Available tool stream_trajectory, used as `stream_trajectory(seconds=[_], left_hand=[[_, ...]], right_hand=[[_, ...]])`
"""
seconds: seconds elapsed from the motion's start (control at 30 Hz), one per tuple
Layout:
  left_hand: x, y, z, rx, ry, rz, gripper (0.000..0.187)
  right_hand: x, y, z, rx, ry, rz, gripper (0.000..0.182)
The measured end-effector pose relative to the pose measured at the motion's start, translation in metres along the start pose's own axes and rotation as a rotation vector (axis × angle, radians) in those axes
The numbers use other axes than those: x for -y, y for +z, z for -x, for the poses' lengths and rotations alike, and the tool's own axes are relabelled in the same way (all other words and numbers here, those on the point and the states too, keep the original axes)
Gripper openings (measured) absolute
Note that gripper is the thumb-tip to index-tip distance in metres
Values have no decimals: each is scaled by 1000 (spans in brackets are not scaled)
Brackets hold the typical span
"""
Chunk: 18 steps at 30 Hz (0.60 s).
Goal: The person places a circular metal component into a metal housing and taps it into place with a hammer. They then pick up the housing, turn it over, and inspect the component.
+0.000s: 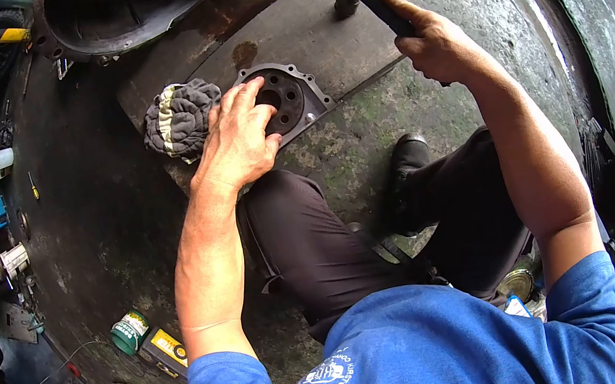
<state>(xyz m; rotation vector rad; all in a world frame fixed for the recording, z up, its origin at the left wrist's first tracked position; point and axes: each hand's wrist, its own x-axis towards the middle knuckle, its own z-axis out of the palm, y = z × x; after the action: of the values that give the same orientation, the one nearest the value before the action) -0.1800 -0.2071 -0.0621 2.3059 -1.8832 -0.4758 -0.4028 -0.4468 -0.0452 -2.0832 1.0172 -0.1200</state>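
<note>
In my right hand is a ball-peen hammer, gripped by its dark handle. Its rounded head is up at the top, over the edge of a dark board. My left hand lies with fingers stretched over the left side of a grey metal housing. Bolt holes run along the housing's rim, and a dark round disc with holes sits inside it. Part of the housing is hidden under my left hand. Just left of that hand sits a bundled grey rag with a pale stripe.
A large dark metal casing stands at the top left. Near my left elbow are a green tin and a yellow-black box. A yellow screwdriver lies on the floor at left. My knee and boot are close to the board.
</note>
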Motion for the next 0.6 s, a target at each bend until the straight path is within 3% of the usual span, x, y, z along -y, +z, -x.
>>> stream_trajectory(seconds=[0.6], left_hand=[[4,12,16,-140,19,-5,42]], right_hand=[[2,0,1,6,1,12,74]])
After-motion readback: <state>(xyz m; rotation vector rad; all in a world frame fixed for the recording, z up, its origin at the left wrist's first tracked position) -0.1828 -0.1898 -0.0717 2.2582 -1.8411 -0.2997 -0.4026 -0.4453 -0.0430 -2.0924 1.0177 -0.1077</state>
